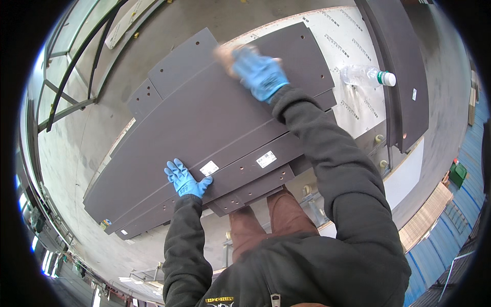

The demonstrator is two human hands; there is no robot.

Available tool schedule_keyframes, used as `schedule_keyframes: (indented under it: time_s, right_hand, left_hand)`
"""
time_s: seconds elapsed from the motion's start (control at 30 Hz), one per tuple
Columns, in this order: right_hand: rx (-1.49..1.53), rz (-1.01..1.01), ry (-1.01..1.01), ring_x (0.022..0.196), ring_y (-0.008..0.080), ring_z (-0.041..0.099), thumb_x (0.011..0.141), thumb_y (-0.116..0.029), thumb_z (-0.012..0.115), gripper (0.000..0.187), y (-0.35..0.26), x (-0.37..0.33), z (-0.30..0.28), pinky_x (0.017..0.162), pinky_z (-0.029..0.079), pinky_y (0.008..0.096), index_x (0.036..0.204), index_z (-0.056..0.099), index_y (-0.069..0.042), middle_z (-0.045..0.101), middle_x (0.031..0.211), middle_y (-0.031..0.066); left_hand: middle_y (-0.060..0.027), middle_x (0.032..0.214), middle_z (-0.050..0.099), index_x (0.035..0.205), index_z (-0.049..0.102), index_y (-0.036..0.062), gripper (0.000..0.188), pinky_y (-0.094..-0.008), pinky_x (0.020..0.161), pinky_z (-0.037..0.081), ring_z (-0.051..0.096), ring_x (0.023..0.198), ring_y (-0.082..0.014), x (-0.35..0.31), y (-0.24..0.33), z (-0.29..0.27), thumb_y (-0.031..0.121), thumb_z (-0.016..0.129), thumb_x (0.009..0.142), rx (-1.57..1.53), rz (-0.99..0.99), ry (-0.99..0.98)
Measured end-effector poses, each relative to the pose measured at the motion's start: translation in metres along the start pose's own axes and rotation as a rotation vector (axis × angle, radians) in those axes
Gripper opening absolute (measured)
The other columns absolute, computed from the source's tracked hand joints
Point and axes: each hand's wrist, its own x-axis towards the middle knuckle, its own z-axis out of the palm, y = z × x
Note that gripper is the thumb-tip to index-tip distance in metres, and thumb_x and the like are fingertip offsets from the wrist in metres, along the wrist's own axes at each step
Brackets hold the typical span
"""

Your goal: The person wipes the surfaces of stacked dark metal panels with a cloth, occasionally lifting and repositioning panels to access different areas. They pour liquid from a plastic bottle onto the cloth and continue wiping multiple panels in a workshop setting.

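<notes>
A large dark panel [204, 112] lies over the middle of the tabletop [335, 46], stretching toward its left end. The left hand [185, 179], in a blue glove, rests palm down on this panel with fingers spread, toward the near edge of the tabletop. Just beside it is a white label [209, 168]. The right hand [260, 72], also gloved in blue, is over the panel toward the far edge and is curled around a pale beige thing [225, 57], which is too blurred for telling its kind.

More dark panels with round holes [248, 181] show along the near side, and one bears a second label [266, 159]. Near the tabletop's right end, a clear bottle [358, 75] lies on its side, its cap pointing to the right. Beyond it is another dark panel [409, 66]. Away from the tabletop's far left corner stands a metal frame [64, 94].
</notes>
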Motion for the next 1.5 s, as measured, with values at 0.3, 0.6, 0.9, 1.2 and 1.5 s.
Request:
schedule_keyframes:
  time_s: [0.3,0.6,0.9,1.2,1.5]
  right_hand:
    - [0.157,1.053,0.059,0.103,0.0438,0.071,0.105,-0.031,0.052,0.034,0.220,-0.091,0.042,0.088,0.055,0.0529,0.120,0.072,-0.008,0.075,0.110,0.0249]
    - [0.099,0.520,0.303,0.128,0.0501,0.059,0.099,-0.029,0.061,0.050,0.131,-0.133,0.038,0.109,0.049,0.0538,0.138,0.059,0.000,0.061,0.140,0.0319]
    - [-0.169,0.538,0.369,0.129,0.0472,0.059,0.096,-0.034,0.060,0.051,0.099,-0.113,0.045,0.111,0.047,0.0547,0.137,0.061,-0.003,0.062,0.142,0.0277]
    - [0.049,0.329,0.164,0.116,0.0427,0.069,0.096,-0.042,0.068,0.052,-0.049,-0.025,0.045,0.101,0.054,0.0525,0.136,0.065,-0.009,0.071,0.130,0.0173]
    - [-0.404,0.395,0.310,0.119,0.0401,0.065,0.092,-0.036,0.066,0.041,-0.152,0.034,0.061,0.103,0.050,0.0507,0.121,0.068,-0.007,0.070,0.124,0.0192]
  left_hand:
    - [-0.0341,0.174,0.005,0.169,0.004,-0.0009,0.157,-0.0598,0.132,0.001,-0.003,0.161,-0.0552,-0.002,-0.010,0.006,0.070,0.091,0.059,0.029,0.065,0.065]
    - [-0.0307,0.175,-0.011,0.170,-0.007,0.0037,0.154,-0.0601,0.131,-0.002,-0.014,0.160,-0.0535,0.000,0.003,-0.011,0.070,0.087,0.069,0.070,-0.037,-0.105]
    - [-0.0322,0.175,-0.010,0.170,-0.005,0.0022,0.152,-0.0617,0.130,-0.003,-0.014,0.160,-0.0549,-0.003,-0.002,-0.007,0.072,0.086,0.070,0.043,0.004,-0.072]
    - [-0.0298,0.176,-0.009,0.171,-0.004,0.0042,0.147,-0.0649,0.129,-0.002,-0.015,0.159,-0.0556,-0.007,-0.020,-0.008,0.072,0.083,0.073,-0.102,0.093,-0.043]
    - [-0.0277,0.171,0.026,0.163,0.039,0.0050,0.092,-0.0575,0.131,0.018,0.016,0.161,-0.0475,-0.017,-0.200,0.008,0.045,0.077,0.089,-0.561,0.150,0.465]
